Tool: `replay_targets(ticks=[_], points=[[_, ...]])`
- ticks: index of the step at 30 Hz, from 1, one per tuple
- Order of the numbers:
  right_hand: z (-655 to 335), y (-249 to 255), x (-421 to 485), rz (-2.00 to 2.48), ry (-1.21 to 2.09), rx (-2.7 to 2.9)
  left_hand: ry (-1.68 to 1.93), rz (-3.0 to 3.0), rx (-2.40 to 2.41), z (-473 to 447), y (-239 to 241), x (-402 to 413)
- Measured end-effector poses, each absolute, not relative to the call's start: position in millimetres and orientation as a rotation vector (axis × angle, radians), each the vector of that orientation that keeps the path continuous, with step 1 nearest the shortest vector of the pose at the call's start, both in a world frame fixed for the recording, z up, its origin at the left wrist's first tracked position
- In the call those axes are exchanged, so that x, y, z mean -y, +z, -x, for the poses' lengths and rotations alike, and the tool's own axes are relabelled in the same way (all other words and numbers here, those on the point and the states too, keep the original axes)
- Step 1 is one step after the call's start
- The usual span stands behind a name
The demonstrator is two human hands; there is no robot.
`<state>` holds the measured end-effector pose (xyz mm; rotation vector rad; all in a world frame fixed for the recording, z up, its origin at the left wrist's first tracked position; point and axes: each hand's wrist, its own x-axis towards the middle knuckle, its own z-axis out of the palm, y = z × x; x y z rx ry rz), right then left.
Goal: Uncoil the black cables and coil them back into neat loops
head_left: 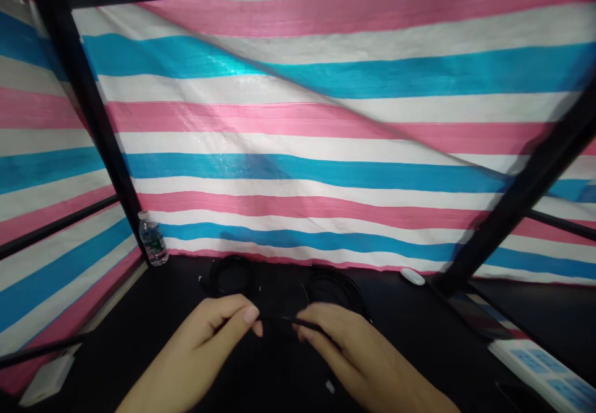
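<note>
My left hand (212, 332) and my right hand (347, 344) meet low in the middle over a black table (419, 338). Both pinch a thin black cable (279, 320) stretched between their fingertips. Behind the hands lie two coiled bundles of black cable, one at the left (230, 276) and one at the right (335, 289), hard to make out against the dark top.
A small water bottle (153, 239) stands at the back left by a black frame post (88, 108). A white oval object (412, 276) lies at the back right. A white power strip (544, 369) sits at the right edge. A striped pink, white and blue tarp (326, 121) walls the booth.
</note>
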<state>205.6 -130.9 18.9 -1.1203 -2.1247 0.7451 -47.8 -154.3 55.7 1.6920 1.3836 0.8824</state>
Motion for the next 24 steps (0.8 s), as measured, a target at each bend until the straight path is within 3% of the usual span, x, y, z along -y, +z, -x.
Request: replay_targets(ticks=[9,18,24], points=[[-171,58,124,0.958,0.923,2.245,0.734,-2.024,-1.35,14,75,156],[-227,20,92,1.181,1.081,1.916,1.637,-1.089,-1.217,107,54,138],[-241,-5,89,1.316,0.753,1.989,1.879,-0.668,-1.17,135,52,150]])
